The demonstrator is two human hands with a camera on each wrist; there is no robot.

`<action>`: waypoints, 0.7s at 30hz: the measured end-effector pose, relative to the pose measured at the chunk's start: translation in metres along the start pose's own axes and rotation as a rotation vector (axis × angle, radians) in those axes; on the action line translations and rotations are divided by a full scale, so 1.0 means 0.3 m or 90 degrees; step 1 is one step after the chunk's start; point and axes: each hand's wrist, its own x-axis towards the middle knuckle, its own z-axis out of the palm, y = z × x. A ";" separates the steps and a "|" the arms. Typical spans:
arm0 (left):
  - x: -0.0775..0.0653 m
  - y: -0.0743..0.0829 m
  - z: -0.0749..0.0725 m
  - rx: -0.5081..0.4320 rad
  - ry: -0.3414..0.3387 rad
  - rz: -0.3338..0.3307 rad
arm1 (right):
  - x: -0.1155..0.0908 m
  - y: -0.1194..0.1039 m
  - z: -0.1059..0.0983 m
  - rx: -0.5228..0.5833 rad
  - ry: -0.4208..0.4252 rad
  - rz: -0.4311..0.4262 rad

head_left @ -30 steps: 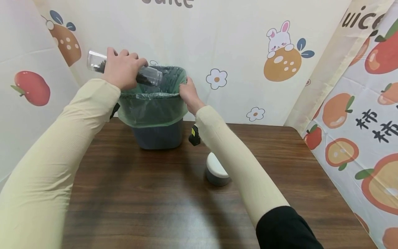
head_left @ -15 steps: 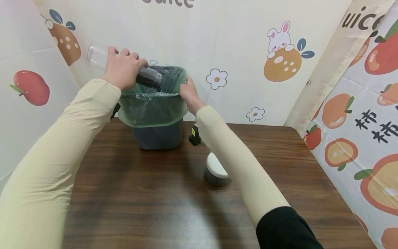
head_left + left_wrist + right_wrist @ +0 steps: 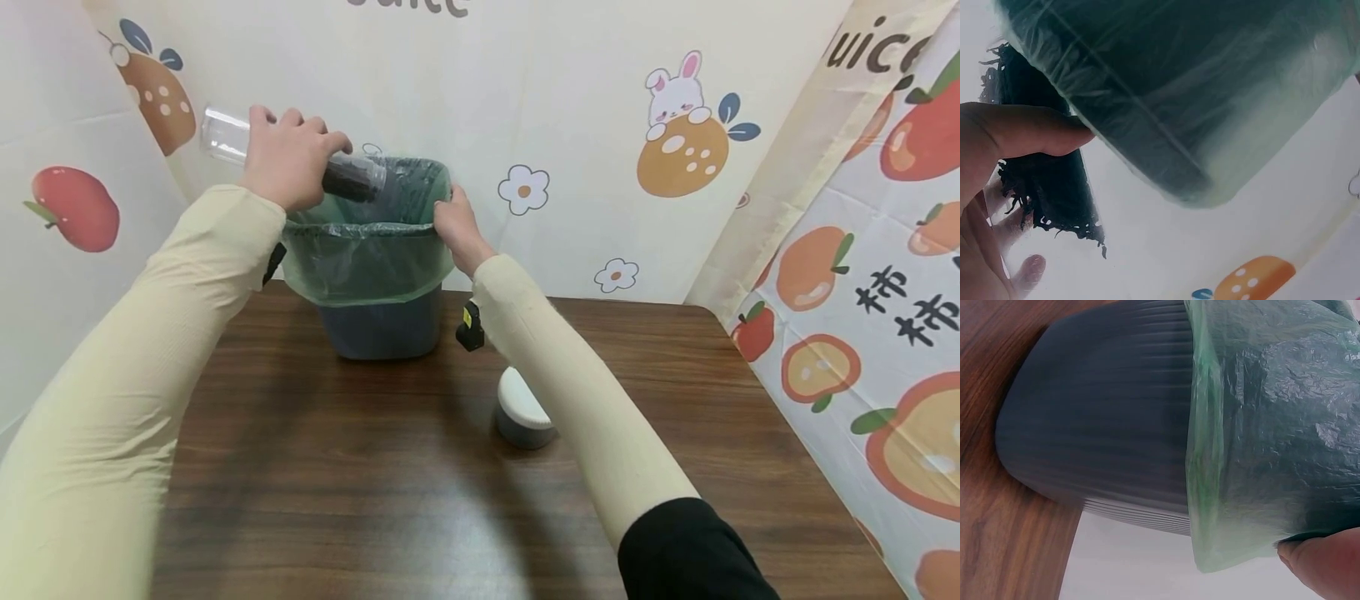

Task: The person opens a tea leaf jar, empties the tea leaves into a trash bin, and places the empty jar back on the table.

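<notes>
My left hand (image 3: 292, 162) grips a clear plastic jar (image 3: 225, 135) from above. The jar lies tilted, its mouth end lower and over the opening of a trash bin (image 3: 382, 329). Dark shredded bits, like loose tea leaves (image 3: 1060, 194), fill the jar's lower half; its raised base end looks bare. A thin green bag (image 3: 367, 267) lines the bin and folds down over its rim. At the bin's right side, my right hand (image 3: 459, 229) pinches the bagged rim, the thumb (image 3: 1329, 559) showing on the bag in the right wrist view.
On the brown wooden table (image 3: 360, 483), a small round grey container with a white top (image 3: 521, 400) stands partly hidden behind the right forearm. Fruit-printed cloth (image 3: 585, 108) hangs directly behind the bin and along both sides.
The jar's base end has risen and the dark bits have slid toward its mouth. My left hand has drawn slightly left with it, while the right hand stays at the rim.
</notes>
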 end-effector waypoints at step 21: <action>0.000 0.007 -0.002 -0.005 -0.004 0.001 | -0.002 -0.004 0.003 -0.003 0.009 0.006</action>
